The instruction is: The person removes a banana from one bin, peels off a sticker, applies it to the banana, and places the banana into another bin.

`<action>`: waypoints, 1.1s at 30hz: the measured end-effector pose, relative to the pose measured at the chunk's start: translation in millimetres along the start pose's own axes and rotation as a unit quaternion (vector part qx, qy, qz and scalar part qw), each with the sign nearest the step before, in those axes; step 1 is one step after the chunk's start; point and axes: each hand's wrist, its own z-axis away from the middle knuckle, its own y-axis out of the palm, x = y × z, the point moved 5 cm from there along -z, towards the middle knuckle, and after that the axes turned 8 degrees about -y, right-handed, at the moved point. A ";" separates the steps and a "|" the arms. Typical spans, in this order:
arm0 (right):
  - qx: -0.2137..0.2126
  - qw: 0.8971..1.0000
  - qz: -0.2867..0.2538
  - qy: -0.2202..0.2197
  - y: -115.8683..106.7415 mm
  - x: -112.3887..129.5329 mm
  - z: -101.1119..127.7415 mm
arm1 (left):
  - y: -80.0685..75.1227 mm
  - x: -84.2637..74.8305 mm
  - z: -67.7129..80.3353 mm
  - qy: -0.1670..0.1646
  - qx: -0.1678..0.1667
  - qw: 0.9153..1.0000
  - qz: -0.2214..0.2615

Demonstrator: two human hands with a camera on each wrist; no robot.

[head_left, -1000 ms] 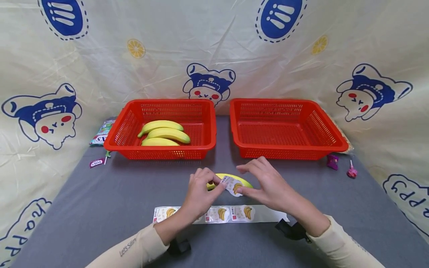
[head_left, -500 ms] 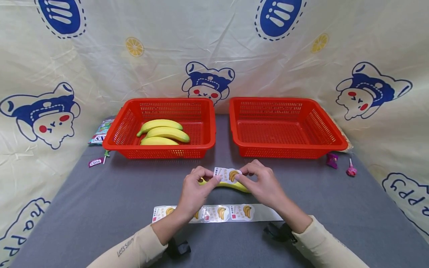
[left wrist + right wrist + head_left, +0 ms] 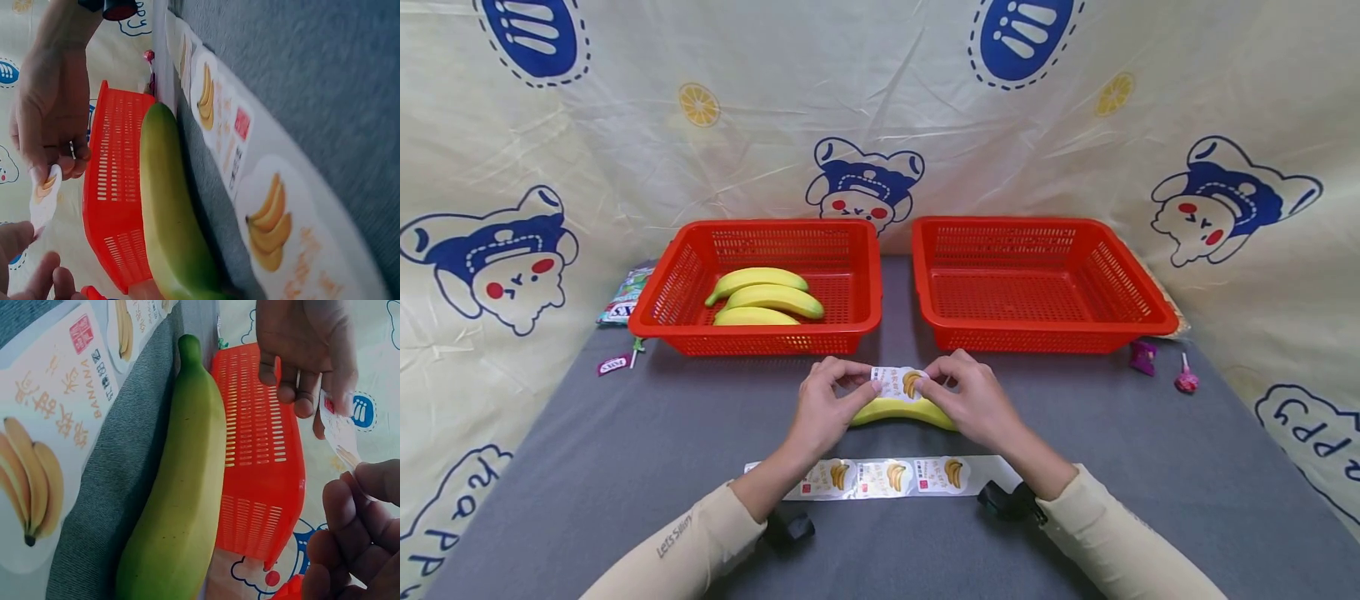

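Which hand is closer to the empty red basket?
The right hand. It sits just in front of the empty basket, near its front left corner, pinching one end of the sticker. The left hand pinches the other end, in front of the basket holding bananas.

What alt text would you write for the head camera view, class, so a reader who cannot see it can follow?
Two hands, left hand and right hand, pinch a white banana-print sticker just above a yellow banana on a grey cloth-covered table. Behind stand two red plastic mesh baskets: the left basket holds three bananas, the right basket none.
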 end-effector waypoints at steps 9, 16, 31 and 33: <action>0.052 0.998 0.029 0.031 11.0 -10.8 -8.3 | 6.2 2.0 -15.5 -0.009 0.044 0.995 -0.088; 0.088 0.993 0.063 0.047 21.2 -24.8 -14.2 | 18.1 13.3 -26.1 -0.050 0.060 0.987 -0.139; 0.122 0.986 0.099 0.049 31.1 -32.4 -17.5 | 26.2 18.2 -29.9 -0.017 0.051 0.984 -0.168; 0.122 0.986 0.099 0.047 32.0 -33.0 -18.0 | 26.8 18.8 -30.5 -0.016 0.051 0.984 -0.171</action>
